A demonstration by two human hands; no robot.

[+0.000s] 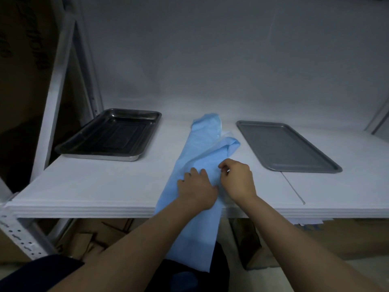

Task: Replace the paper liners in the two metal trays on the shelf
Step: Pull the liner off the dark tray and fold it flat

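Two bare metal trays stand on the white shelf (94,186): a deep, dark shiny tray (109,134) at the left and a flat grey tray (286,145) at the right. Between them lies a long bundle of blue paper liners (202,148), running from the back of the shelf over its front edge and hanging down. My left hand (196,187) presses flat on the blue paper near the front edge. My right hand (236,178) is beside it, fingers curled and pinching a layer of the blue paper.
A white metal shelf upright (56,98) rises at the left, close to the dark tray. Cardboard boxes (99,234) lie under the shelf. A thin seam line (293,188) crosses the shelf in front of the grey tray.
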